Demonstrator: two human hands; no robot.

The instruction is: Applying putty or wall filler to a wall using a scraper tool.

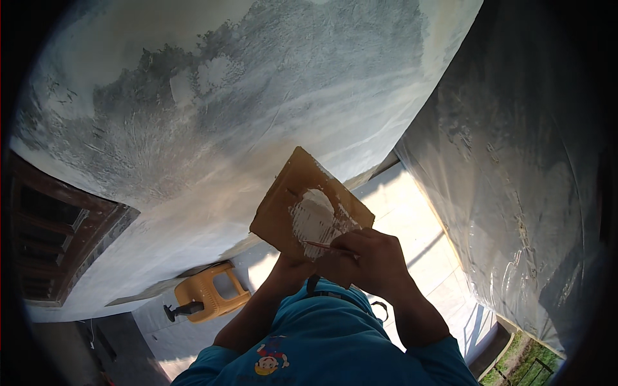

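Observation:
A square brown board [275,215], streaked with white paste [313,209], is held tilted at the centre of the head view. My left hand [293,269] is closed on its lower edge from beneath, the fingers partly hidden by it. My right hand [367,251] grips a thin, flat tool [318,244], probably a scraper, whose edge lies against the paste at the board's lower right.
A wall [270,77] with patchy grey and white coating fills the upper left, with a barred wooden window [48,231]. An orange plastic stool [232,296] carrying a black object [183,311] stands below left. Plastic sheeting [502,193] hangs right, beside sunlit floor [425,257].

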